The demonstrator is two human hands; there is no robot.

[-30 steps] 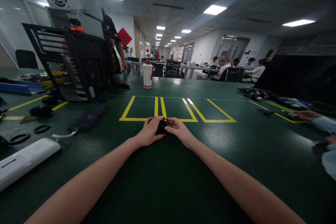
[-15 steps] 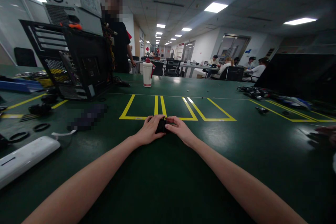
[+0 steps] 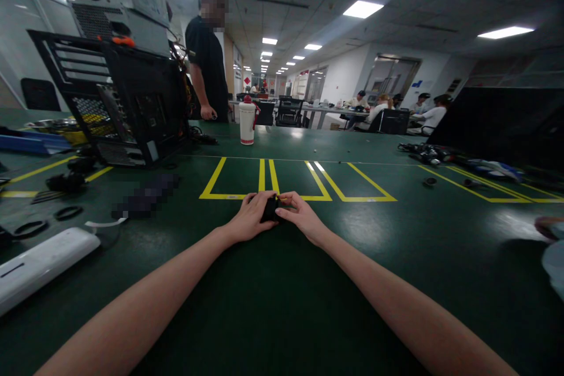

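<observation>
A small black box-like part [image 3: 270,210] rests on the green table top between my two hands. My left hand [image 3: 252,215] is wrapped over its left side, thumb in front and fingers on top, and holds it. At its right edge my right hand [image 3: 300,215] has thumb and index finger closed together, touching or almost touching the part. A tiny yellowish bit shows at the top edge near those fingertips. What the right fingers hold, if anything, is too small to name.
Yellow tape frames [image 3: 293,197] mark the table just beyond my hands. A white cup with a red lid [image 3: 247,123] stands farther back. At left are a black computer case [image 3: 141,100] with power supplies on top and a white power bank-like box [image 3: 48,267]. Another person's hand [image 3: 549,227] is at right.
My hands stay almost in place, with small finger movement at the black part. The standing person has shifted right. The other person's hand at the right edge has moved, and a small black part there lies differently.
</observation>
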